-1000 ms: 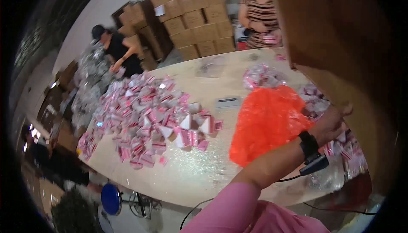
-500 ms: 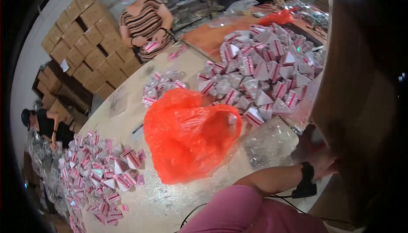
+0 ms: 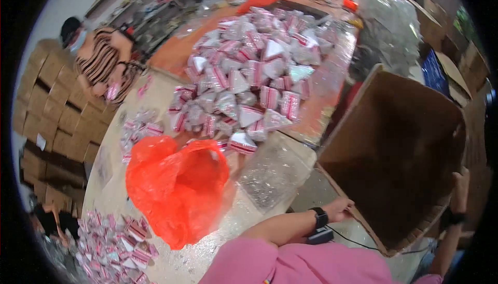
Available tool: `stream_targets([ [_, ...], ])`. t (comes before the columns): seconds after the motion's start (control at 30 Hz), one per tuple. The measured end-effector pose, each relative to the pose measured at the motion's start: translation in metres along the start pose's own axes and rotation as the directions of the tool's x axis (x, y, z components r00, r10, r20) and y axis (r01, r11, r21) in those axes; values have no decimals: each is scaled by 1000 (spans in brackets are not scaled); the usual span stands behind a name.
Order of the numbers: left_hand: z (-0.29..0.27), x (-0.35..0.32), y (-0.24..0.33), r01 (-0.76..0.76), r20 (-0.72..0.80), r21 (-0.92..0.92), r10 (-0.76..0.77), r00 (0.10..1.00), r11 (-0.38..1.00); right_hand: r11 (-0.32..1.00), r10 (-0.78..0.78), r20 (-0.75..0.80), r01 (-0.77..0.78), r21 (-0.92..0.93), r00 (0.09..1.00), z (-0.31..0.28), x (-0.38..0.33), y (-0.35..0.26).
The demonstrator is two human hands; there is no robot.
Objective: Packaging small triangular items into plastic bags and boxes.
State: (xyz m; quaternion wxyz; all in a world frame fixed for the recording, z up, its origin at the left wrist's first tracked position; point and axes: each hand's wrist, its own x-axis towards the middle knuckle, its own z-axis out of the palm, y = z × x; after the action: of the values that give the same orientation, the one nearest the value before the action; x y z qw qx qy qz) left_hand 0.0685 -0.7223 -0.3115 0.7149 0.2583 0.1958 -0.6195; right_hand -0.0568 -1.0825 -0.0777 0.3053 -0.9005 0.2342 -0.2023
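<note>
A large brown cardboard box (image 3: 404, 128) is tilted at my right, its dark inside facing me. My left hand (image 3: 341, 210) grips the box's near left edge, fingers closed on the cardboard. On its right side my right hand (image 3: 459, 188) holds the opposite edge, with part of the fingers hidden. A red plastic bag (image 3: 174, 190) lies crumpled on the table left of my left arm, its mouth gaping. Between the bag and the box rests a clear plastic bag (image 3: 275, 172). Beyond it spreads a big heap of wrapped triangular packs (image 3: 249, 76), white with pink stripes.
A second heap of packs (image 3: 116, 247) covers the table's near left, and a small cluster (image 3: 140, 128) sits behind the red bag. Across the table a person in a striped top (image 3: 104, 56) handles a pack. Stacked cartons (image 3: 52, 97) stand at left; clear plastic bags (image 3: 389, 25) bulge behind the box.
My view has swung right, so the table things sit further left. The box has tipped from standing close at the right to showing its inside; both hands now show on its edges.
</note>
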Motion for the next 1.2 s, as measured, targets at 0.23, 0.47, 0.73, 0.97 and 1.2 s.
stream_targets([
  [0.23,-33,-13,-2,132,-315,136,-83,945,982,775,547,27,-519,361,836,82,-52,90],
  [0.47,-112,10,-35,185,-404,141,-115,907,973,797,496,81,-490,354,865,131,-99,162],
  [0.73,-103,-22,-17,274,-354,350,-145,924,896,767,500,104,-495,408,860,156,-113,194],
  [0.97,-74,-85,25,280,-227,612,-175,958,739,820,570,79,-572,14,818,263,-109,280],
  [1.2,-76,-196,18,-310,-273,598,552,788,739,587,460,729,-790,178,506,358,-46,85],
])
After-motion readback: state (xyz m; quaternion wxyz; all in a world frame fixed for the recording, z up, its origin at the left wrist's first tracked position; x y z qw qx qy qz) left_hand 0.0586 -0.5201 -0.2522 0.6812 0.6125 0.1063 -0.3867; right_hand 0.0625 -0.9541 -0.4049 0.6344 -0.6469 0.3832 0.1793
